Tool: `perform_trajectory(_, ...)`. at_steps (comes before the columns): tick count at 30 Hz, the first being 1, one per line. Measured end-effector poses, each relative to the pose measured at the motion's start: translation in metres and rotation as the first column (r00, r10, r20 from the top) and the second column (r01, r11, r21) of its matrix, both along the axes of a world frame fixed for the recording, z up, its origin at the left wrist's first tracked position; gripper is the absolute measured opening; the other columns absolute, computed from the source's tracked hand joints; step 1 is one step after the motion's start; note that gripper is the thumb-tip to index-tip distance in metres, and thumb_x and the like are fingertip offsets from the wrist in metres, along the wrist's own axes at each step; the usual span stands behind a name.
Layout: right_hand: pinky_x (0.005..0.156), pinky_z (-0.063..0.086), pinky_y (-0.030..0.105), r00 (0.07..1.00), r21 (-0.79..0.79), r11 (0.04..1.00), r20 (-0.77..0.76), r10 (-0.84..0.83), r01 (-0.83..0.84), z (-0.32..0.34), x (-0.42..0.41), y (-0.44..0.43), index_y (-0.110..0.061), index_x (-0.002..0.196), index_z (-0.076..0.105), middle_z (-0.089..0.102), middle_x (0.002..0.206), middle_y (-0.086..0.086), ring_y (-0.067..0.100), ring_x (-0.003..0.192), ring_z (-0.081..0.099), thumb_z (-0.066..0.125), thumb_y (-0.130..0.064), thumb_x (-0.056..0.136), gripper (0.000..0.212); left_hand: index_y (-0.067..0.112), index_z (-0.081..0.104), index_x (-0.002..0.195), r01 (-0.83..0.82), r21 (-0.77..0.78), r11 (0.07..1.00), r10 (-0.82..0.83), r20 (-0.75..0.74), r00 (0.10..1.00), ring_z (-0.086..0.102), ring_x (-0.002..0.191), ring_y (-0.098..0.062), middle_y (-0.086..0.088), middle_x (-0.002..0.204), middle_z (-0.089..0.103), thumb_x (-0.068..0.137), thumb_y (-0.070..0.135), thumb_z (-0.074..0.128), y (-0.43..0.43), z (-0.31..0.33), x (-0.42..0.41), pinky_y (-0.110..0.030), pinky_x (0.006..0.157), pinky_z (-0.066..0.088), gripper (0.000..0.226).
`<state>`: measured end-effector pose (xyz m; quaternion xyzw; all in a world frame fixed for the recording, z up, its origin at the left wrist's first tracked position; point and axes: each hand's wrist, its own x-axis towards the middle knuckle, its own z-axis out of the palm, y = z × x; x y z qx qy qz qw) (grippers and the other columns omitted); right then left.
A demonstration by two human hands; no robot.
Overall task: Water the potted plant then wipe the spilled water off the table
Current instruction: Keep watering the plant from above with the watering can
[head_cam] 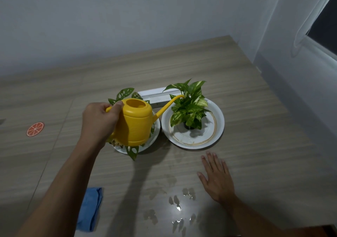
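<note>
My left hand (100, 121) grips the handle of a yellow watering can (135, 125), held above the table with its long spout tip reaching into the leaves of the variegated potted plant (189, 109). That plant stands in a white saucer (218, 127). The can hides most of a second plant with holed leaves (125, 93) on another white saucer (155, 136). My right hand (217, 178) lies flat on the wooden table (255, 163), fingers spread, holding nothing. Patches of spilled water (177, 204) shine on the table near its front edge. A folded blue cloth (90, 209) lies at the front left.
A white rectangular object (156, 95) lies behind the two plants. An orange-slice coaster (35, 129) sits at the left. The table meets a wall at the back and a curtained window (313, 17) on the right.
</note>
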<state>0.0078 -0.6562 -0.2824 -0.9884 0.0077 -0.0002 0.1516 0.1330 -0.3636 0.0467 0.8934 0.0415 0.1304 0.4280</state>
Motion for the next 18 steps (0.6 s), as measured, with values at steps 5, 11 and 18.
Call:
perform_trajectory(5, 0.12, 0.002, 0.04, 1.0, 0.009, 1.0, 0.008, -0.002, 0.001, 0.0, 0.001, 0.001, -0.022, 0.151, 0.037, 0.031, 0.16, 0.004, 0.022, 0.149, 0.021, 0.036, -0.058, 0.095, 0.066, 0.01, 0.053, 0.052, 0.004, 0.008, 1.0, -0.004, 0.009, 1.0, 0.04, 0.049, -0.024, -0.005, 0.048, 0.04, 0.092, 0.034, 0.063, -0.002, 0.005, 0.005, -0.037, 0.055, 0.037, 0.048)
perform_trajectory(11, 0.12, 0.004, 0.041, 1.0, 0.008, 1.0, 0.023, 0.0, 0.0, -0.002, 0.0, 0.001, -0.022, 0.151, 0.036, 0.029, 0.16, 0.003, 0.021, 0.149, 0.02, 0.037, -0.057, 0.094, 0.067, 0.01, 0.056, 0.054, -0.009, 0.026, 1.0, 0.009, -0.006, 1.0, 0.041, 0.049, -0.024, -0.005, 0.048, 0.042, 0.092, 0.035, 0.063, -0.003, 0.01, 0.009, -0.037, 0.056, 0.037, 0.046)
perform_trajectory(18, 0.121, 0.002, 0.041, 1.0, -0.004, 1.0, 0.022, -0.004, 0.004, -0.002, -0.001, 0.001, -0.023, 0.152, 0.034, 0.027, 0.161, 0.002, 0.021, 0.15, 0.019, 0.034, -0.059, 0.095, 0.067, -0.004, 0.061, 0.065, -0.012, 0.037, 0.999, 0.014, -0.036, 0.999, 0.041, 0.052, -0.024, -0.009, 0.052, 0.043, 0.09, 0.038, 0.065, 0.007, 0.01, 0.004, -0.039, 0.057, 0.038, 0.049)
